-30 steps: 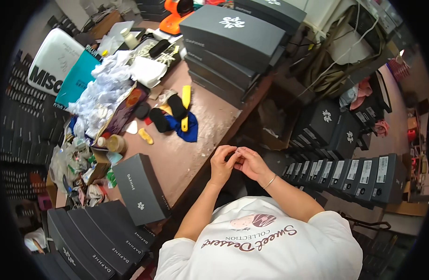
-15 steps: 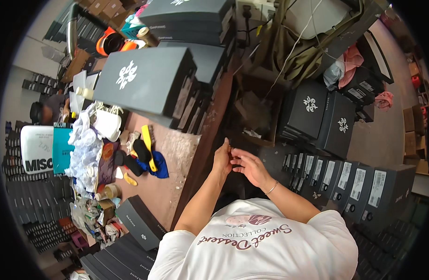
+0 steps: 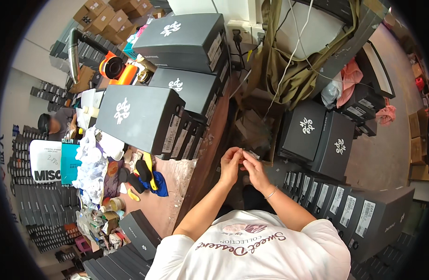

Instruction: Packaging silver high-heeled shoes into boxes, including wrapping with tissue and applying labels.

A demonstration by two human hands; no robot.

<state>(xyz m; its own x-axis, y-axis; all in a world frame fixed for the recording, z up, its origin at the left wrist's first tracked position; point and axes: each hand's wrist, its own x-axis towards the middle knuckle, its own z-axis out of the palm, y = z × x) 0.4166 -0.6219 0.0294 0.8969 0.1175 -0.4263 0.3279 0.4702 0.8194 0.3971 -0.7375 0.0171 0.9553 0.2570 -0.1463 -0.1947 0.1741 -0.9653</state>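
Observation:
My left hand [image 3: 230, 167] and my right hand [image 3: 255, 171] meet in front of my body, beside the table edge. Both have fingers bent and pinched together at the tips. Whatever lies between the fingertips, if anything, is too small to make out. Just beyond them, on the floor, stands an open brown carton [image 3: 270, 150] with scraps inside. To their left is the brown tabletop [image 3: 167, 210]. A yellow-handled brush [image 3: 149, 163], dark rounded pieces and a blue cloth [image 3: 161, 185] lie on it.
Dark grey shoe boxes [image 3: 137, 109] are stacked on the table; more boxes [image 3: 308, 128] stand at the right, with a long row [image 3: 347, 210] nearer me. White cables [image 3: 296, 46] hang over a green cloth [image 3: 282, 70]. Another person [image 3: 60, 121] is at the far left.
My hands have drawn together at the fingertips; the right fingers, spread before, are now bent inward. The view has tilted, so the boxes and table sit lower in the picture.

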